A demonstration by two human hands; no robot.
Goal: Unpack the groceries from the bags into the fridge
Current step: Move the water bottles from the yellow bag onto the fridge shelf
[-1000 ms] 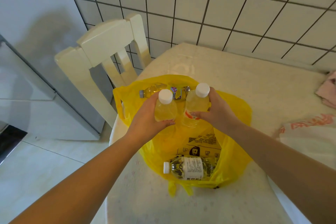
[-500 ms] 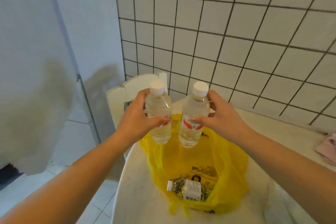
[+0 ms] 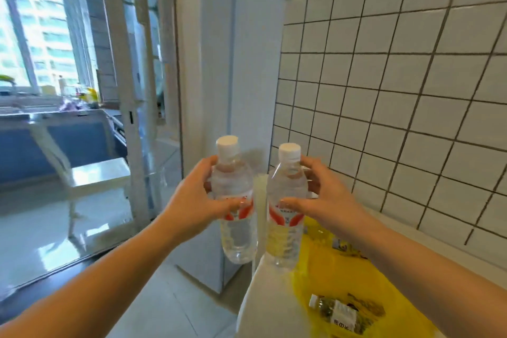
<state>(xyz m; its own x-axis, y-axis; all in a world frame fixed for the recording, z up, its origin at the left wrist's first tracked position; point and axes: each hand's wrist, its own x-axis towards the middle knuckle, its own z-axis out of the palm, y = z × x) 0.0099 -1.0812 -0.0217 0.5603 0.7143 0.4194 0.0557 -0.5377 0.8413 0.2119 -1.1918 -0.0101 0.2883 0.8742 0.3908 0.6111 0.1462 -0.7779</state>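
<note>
My left hand (image 3: 196,202) grips a clear water bottle (image 3: 236,233) with a white cap and a red-and-white label, held upright. My right hand (image 3: 326,200) grips a second, matching bottle (image 3: 285,239) right beside it. Both bottles hang in the air above the table's left end. Below them the yellow plastic bag (image 3: 329,271) lies open on the table, with a small bottle (image 3: 338,313) on its side inside. The tall white fridge (image 3: 241,107) stands straight ahead with its doors closed.
The pale table (image 3: 263,299) runs along the white tiled wall (image 3: 397,107) on the right. Left of the fridge a glass sliding door (image 3: 131,118) leads to a kitchen counter (image 3: 55,123) and a window. Tiled floor (image 3: 170,304) lies between me and the fridge.
Both hands have lifted the two bottles out of the yellow bag and carried them up and left. My view has swung from the table toward the fridge.
</note>
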